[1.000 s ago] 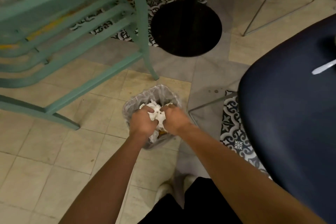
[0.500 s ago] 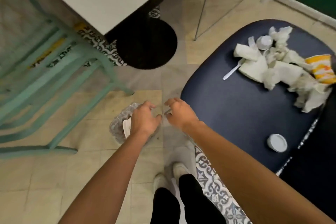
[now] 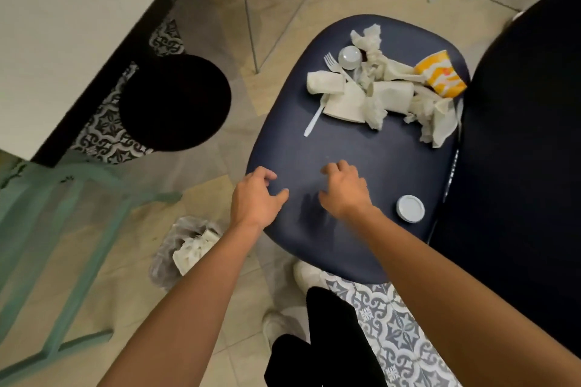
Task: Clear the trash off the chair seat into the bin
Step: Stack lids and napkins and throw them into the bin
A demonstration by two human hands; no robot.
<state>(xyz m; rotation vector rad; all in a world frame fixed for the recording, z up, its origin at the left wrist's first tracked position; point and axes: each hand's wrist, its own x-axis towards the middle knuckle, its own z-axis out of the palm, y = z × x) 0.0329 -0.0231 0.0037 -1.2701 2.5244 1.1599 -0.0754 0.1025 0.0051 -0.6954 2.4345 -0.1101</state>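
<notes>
Both hands are swinging back from the bin (image 3: 164,261) to the chair seat (image 3: 314,154), a second after pressing a wad of paper into it. The left hand (image 3: 256,198) and right hand (image 3: 342,192) are hovering over the seat's near end, fingers loosely curled, holding nothing. One load is lying in the bin's crinkled plastic liner, but most is still waiting. The trash pile (image 3: 377,94) is sitting at the far end of the smooth navy seat: crumpled napkins, flattened paper cups, a striped orange cup (image 3: 440,77) and a thin plastic fork (image 3: 334,64). A round white lid (image 3: 410,208) is lying apart, near the right hand.
</notes>
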